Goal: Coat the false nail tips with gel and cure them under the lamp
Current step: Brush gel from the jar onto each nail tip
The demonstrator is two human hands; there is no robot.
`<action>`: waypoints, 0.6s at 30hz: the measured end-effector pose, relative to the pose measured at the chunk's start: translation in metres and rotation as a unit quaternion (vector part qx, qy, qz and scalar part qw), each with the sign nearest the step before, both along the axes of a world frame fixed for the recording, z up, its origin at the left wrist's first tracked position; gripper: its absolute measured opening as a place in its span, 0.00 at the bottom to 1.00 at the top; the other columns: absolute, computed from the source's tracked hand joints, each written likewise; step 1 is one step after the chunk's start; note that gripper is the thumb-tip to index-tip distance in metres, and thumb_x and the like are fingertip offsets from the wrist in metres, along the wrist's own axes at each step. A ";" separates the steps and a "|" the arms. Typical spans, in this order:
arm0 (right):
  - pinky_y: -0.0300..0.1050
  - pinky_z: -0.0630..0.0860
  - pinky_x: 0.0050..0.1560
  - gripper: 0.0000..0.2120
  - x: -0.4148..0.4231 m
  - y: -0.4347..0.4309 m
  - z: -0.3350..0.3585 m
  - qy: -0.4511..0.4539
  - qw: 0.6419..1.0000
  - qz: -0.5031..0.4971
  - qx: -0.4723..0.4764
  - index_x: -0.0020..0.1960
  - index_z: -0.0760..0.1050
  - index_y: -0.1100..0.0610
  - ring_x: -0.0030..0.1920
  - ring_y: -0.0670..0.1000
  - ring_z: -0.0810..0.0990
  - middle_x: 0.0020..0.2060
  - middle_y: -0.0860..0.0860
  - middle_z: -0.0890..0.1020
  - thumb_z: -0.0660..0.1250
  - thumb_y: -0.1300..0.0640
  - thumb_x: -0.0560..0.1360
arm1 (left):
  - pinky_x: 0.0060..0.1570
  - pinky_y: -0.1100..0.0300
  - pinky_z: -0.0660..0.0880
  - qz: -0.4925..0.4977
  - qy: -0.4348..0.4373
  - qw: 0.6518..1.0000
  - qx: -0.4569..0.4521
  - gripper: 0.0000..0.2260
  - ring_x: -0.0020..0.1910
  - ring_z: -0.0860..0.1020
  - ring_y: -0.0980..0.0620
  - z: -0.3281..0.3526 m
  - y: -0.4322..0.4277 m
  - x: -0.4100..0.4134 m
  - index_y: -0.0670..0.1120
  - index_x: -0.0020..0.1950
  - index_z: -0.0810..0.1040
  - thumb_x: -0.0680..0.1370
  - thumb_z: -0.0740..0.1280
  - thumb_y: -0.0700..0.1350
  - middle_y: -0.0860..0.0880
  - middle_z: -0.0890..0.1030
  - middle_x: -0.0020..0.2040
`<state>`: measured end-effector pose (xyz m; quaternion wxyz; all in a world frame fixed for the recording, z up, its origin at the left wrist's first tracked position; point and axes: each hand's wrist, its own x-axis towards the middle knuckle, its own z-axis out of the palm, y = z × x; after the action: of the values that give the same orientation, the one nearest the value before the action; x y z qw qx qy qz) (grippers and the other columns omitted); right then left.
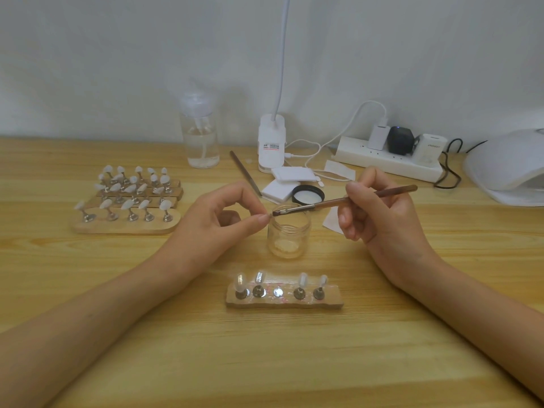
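Hands in pinch grips: right hand (382, 222) on brush (323, 203), left hand (215, 223) on something indistinct (269, 215).

The table (265, 363) is pale wood with a clear grain and a smooth, faintly shiny finish. The near holder (332, 301) is rougher bare wood set with shiny metal studs (278, 292); its nail tips (259, 277) look like clear glossy plastic. The jar (290, 231) is clear and glossy. The brush (382, 194) has a brown polished handle. On the left, the wooden far holders (123, 228) carry matt white tips (127, 204) on metal stems (132, 216). The lamp (506, 166) on the right is smooth white plastic.
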<state>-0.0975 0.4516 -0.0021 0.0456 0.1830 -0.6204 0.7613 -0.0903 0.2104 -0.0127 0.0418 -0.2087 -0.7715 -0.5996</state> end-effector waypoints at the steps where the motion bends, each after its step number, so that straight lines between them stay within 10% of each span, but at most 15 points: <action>1: 0.37 0.71 0.26 0.10 0.000 -0.001 0.000 -0.001 1.000 -0.002 0.007 0.39 0.69 0.54 0.25 0.49 0.74 0.27 0.52 0.79 0.66 0.57 0.78 | 0.30 0.68 0.66 0.001 0.000 1.000 0.000 0.06 0.29 0.68 0.56 0.000 0.000 0.000 0.50 0.41 0.78 0.72 0.72 0.50 0.59 0.78 0.38; 18: 0.37 0.70 0.26 0.11 0.001 -0.001 -0.001 -0.009 1.000 -0.013 0.010 0.38 0.69 0.54 0.25 0.49 0.74 0.26 0.52 0.78 0.68 0.56 0.77 | 0.31 0.61 0.65 0.002 0.006 1.000 -0.009 0.08 0.31 0.66 0.50 -0.001 -0.001 -0.001 0.50 0.42 0.78 0.73 0.73 0.52 0.38 0.75 0.39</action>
<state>-0.0969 0.4506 -0.0027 0.0481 0.1686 -0.6304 0.7562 -0.0915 0.2095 -0.0141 0.0458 -0.2111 -0.7769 -0.5914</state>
